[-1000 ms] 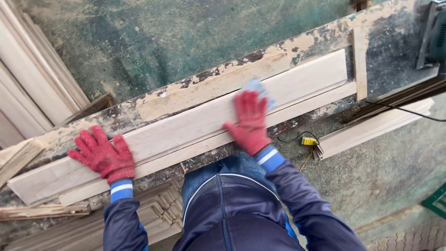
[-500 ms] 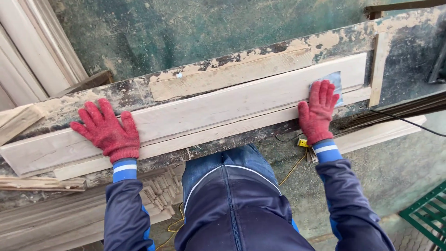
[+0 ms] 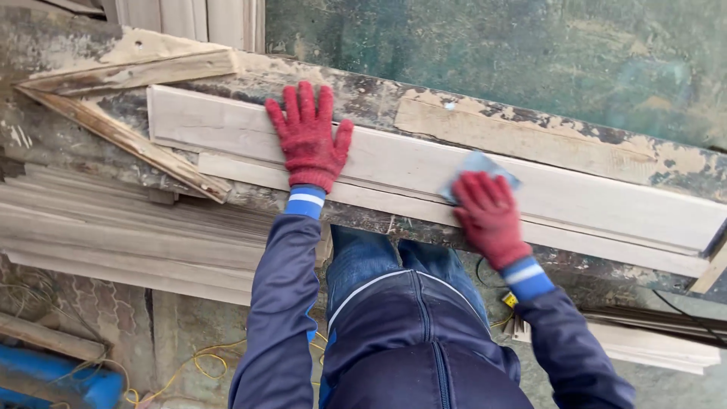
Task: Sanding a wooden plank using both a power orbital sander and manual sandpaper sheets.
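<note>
The person stands at a worn, paint-flaked counter [image 3: 530, 125] with a long pale board [image 3: 424, 163] lying flat along it. The left hand [image 3: 309, 140], in a red glove, lies spread and flat on the board, fingers apart, pinning it down and gripping nothing. The right hand [image 3: 488, 216], gloved the same, presses a grey sheet of sandpaper [image 3: 478, 168] onto the board's face near its front edge, fingers curled over the sheet so that only its far corner shows.

By my reckoning the sanding is somewhere in its middle. The board looks pale and fairly even along the stretch between the two hands and off to the right, which suggests work done there, but I see no sharp line between sanded and raw wood. The part under and left of the left hand looks much the same, so how much is left I cannot say.

A good deal is out of sight. The board's right end runs off the edge of view, and the stepped front lip is partly covered by the right hand and sleeve. The sandpaper's grit and wear cannot be made out. Below the counter, stacked mouldings [image 3: 151, 235] and a yellow cable [image 3: 212, 367] are half hidden by the person's body.
</note>
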